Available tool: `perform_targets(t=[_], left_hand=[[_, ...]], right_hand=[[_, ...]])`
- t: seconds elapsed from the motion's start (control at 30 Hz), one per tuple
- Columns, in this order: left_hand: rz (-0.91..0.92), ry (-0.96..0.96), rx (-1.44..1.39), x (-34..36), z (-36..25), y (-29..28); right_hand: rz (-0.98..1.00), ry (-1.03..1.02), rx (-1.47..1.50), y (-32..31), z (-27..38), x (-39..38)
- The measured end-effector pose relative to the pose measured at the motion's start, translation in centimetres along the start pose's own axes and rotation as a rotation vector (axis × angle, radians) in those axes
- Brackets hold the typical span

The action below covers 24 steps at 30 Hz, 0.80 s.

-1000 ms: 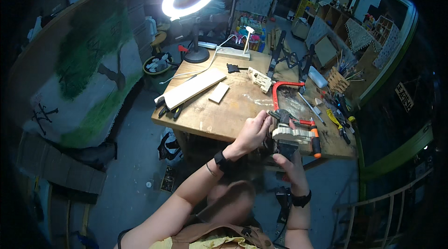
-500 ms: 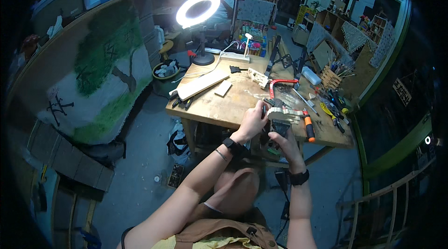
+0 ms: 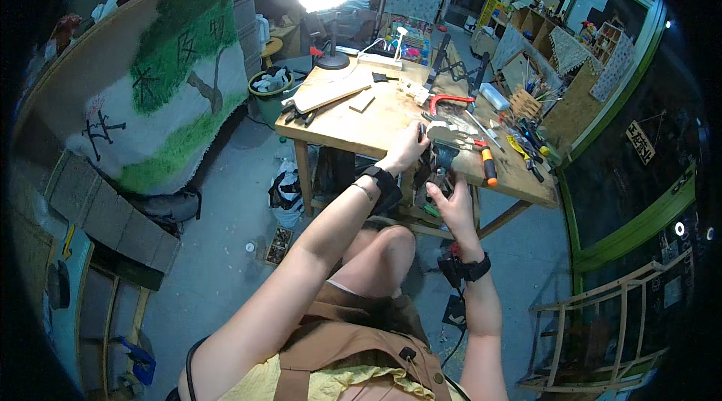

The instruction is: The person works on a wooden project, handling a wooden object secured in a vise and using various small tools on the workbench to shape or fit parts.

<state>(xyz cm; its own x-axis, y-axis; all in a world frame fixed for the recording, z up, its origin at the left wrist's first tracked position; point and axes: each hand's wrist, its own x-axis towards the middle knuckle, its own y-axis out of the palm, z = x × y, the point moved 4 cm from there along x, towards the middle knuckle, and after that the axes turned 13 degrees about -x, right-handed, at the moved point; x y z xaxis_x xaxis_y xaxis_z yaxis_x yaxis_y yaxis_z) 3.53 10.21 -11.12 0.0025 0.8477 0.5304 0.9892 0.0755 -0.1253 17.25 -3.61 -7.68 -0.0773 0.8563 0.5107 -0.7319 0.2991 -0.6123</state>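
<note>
Seemingly mid-work: the left hand [image 3: 404, 149] presses a small pale workpiece [image 3: 445, 134] at the wooden bench [image 3: 353, 127] edge, the right hand [image 3: 451, 202] loosely curled below (grip contents unclear); nothing looks finished.

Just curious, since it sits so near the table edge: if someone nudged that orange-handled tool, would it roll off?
The orange-handled tool has a rounded handle, so it could probably roll a little. It lies flat on the wooden table, so it should not tip. It looks stiff and likely light enough to lift one-handed. The left hand and right hand work just beside it.
</note>
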Motion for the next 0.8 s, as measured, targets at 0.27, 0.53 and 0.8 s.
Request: perform_targets(t=[0.27, 0.53, 0.8], left_hand=[[0.103, -0.22, -0.238, -0.6, -0.5, 1.6], [0.046, 0.113, 0.037, 0.2, 0.6, -1.9], [0.106, -0.268, -0.118, -0.7, -2.2, -0.4]], right_hand=[[-0.049, 0.07, -0.282, -5.0, -4.0, -3.0], [-0.275, 0.038, -0.484, -6.3, -8.8, 1.5], [-0.275, 0.024, -1.0, -5.4, -12.1, 0.0]])
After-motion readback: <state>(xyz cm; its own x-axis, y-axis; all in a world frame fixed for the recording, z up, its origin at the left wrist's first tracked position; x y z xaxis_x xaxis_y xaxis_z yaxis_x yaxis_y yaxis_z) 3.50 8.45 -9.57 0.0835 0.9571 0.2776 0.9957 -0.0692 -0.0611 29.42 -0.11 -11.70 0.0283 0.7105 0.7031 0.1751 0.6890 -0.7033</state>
